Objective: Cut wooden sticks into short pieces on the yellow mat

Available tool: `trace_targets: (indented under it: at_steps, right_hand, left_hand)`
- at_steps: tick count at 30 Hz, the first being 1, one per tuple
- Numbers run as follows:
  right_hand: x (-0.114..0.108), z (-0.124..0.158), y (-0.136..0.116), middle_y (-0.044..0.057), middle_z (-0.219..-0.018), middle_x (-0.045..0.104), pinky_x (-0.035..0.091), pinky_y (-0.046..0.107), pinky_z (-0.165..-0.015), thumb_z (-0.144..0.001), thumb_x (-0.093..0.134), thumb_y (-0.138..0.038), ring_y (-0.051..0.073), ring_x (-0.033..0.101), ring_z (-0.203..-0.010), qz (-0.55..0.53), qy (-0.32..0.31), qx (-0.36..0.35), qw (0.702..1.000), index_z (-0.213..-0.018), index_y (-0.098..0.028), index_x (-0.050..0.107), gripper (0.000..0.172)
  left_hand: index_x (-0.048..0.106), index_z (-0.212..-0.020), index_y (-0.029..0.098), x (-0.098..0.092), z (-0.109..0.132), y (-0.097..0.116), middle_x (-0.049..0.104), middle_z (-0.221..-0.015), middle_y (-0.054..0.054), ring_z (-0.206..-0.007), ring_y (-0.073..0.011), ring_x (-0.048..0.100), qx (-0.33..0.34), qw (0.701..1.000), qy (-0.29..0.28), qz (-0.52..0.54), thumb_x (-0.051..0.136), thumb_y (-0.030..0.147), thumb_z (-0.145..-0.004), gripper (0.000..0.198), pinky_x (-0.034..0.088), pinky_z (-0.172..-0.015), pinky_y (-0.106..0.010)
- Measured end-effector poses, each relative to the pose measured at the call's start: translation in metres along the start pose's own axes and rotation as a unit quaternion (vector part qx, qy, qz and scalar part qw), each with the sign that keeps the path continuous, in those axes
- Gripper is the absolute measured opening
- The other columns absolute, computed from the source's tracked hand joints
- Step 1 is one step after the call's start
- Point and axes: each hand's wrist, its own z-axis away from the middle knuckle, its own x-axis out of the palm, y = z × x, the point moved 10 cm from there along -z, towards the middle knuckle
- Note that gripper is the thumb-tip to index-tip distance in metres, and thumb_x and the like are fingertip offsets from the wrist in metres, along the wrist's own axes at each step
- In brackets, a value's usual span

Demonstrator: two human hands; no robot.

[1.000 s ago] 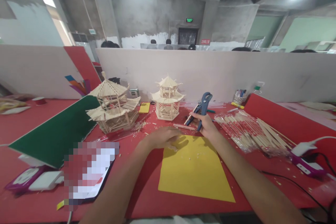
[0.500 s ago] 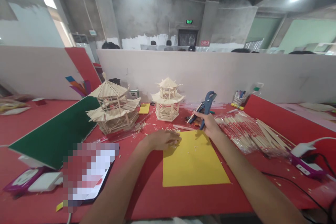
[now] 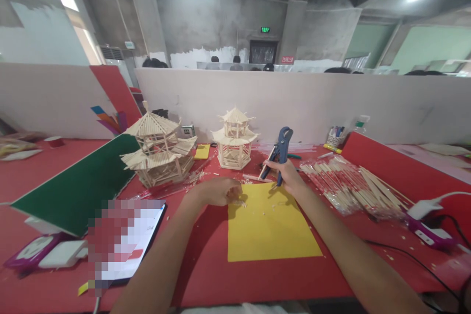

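My right hand (image 3: 289, 175) grips blue-handled cutting pliers (image 3: 280, 149), held upright above the far edge of a yellow paper sheet (image 3: 270, 228). A thin wooden stick (image 3: 264, 169) sits in the pliers' jaws. My left hand (image 3: 217, 191) rests curled at the sheet's upper left corner, fingers pinching small wooden bits (image 3: 238, 202). Behind the hands stands a small wooden stick pagoda (image 3: 234, 136). A larger stick pagoda (image 3: 159, 149) stands to its left.
A pile of wrapped chopsticks (image 3: 349, 187) lies to the right. A green board (image 3: 79, 184) and a phone (image 3: 125, 243) lie at left. A pen cup (image 3: 335, 136) stands by the white partition (image 3: 312, 103). A charger and cables (image 3: 429, 225) lie at far right.
The yellow sheet shifted and squared up on the table. My right hand with the pliers moved slightly left and lower. My left hand slid left, off the sheet's top edge.
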Motion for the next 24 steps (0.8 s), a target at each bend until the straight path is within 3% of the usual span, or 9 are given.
trace_targets:
  at_steps: [4,10,15,19,24]
  right_hand:
    - [0.004,0.001,0.009,-0.002,-0.070,0.067,0.060,0.033,-0.060,-0.053,0.088,-0.026,0.018,0.064,-0.063,0.019,-0.021,0.015,0.999,-0.076,-0.019,0.061,0.036]
    - [0.010,0.004,0.016,-0.002,-0.068,0.065,0.061,0.035,-0.057,-0.054,0.088,-0.027,0.018,0.063,-0.061,0.019,-0.037,0.029,0.999,-0.076,-0.019,0.061,0.036]
    - [0.016,0.006,0.019,-0.001,-0.069,0.066,0.061,0.035,-0.057,-0.053,0.089,-0.027,0.017,0.064,-0.059,0.013,-0.045,0.031,0.998,-0.075,-0.018,0.061,0.036]
    - [0.020,0.008,0.021,-0.001,-0.067,0.066,0.059,0.034,-0.057,-0.052,0.089,-0.029,0.018,0.065,-0.057,-0.001,-0.029,0.023,0.999,-0.073,-0.018,0.061,0.037]
    - [0.023,0.012,0.014,-0.002,-0.064,0.066,0.060,0.037,-0.061,-0.051,0.089,-0.034,0.020,0.066,-0.058,0.018,-0.005,-0.024,1.000,-0.073,-0.018,0.061,0.039]
  left_hand:
    - [0.068,-0.090,0.021,0.008,0.001,-0.009,0.070,-0.087,-0.003,-0.072,-0.0157,0.062,-0.020,0.998,-0.048,-0.047,0.070,0.031,-0.076,0.017,0.040,-0.061,-0.022]
    - [0.070,-0.080,0.020,0.009,-0.001,-0.013,0.071,-0.083,-0.002,-0.070,-0.0152,0.061,-0.021,0.998,-0.054,-0.028,0.067,0.021,-0.077,0.004,0.038,-0.061,-0.023]
    - [0.068,-0.086,0.020,-0.015,0.001,-0.009,0.070,-0.083,-0.003,-0.071,-0.0157,0.061,-0.044,0.998,0.034,0.026,0.060,0.022,-0.083,0.008,0.039,-0.061,-0.024]
    - [0.065,-0.095,0.019,-0.032,-0.006,0.009,0.069,-0.094,-0.006,-0.084,-0.0172,0.062,0.016,0.977,0.153,0.145,0.057,0.029,-0.088,0.015,0.046,-0.073,-0.026]
    - [0.063,-0.101,0.016,-0.013,-0.022,0.001,0.067,-0.080,-0.004,-0.074,-0.0155,0.062,0.004,0.944,0.171,0.283,0.064,0.035,-0.085,0.025,0.048,-0.068,-0.026]
